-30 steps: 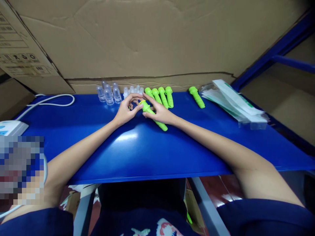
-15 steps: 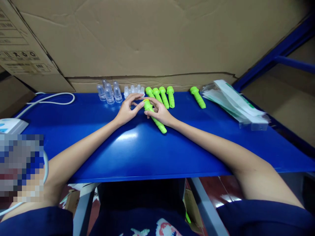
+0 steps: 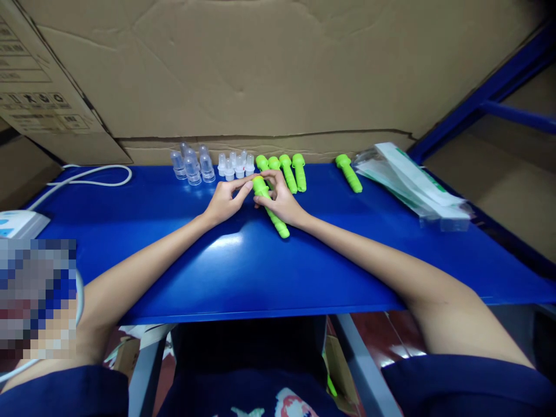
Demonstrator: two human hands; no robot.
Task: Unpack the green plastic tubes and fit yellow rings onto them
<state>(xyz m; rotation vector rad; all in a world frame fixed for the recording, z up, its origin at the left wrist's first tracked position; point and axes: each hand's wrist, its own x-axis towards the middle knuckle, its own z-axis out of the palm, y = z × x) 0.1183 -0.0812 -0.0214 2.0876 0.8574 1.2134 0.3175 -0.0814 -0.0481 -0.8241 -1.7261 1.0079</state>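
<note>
Over the blue table, my right hand (image 3: 281, 200) is wrapped round a lime-green ridged tube (image 3: 277, 221) with a wide head. The tube slants, its narrow end towards me and to the right. At the head, which shows a yellowish rim, my left hand (image 3: 226, 200) is closed, thumb and fingertips pressed against its left side. Just beyond my hands lie several similar green tubes (image 3: 299, 172) side by side. Small clear caps with white bases (image 3: 240, 168) stand behind my left hand.
Larger clear domed caps (image 3: 191, 167) are grouped at the back left. Another green tube (image 3: 349, 174) lies apart at right, beside clear plastic packaging (image 3: 412, 182). A white cable (image 3: 99, 180) and white device (image 3: 22, 223) are at left. Cardboard (image 3: 260, 69) walls the back.
My left hand has drawn down slightly, its fingers uncovering more of the small clear caps. The near end of the held tube has swung a little left.
</note>
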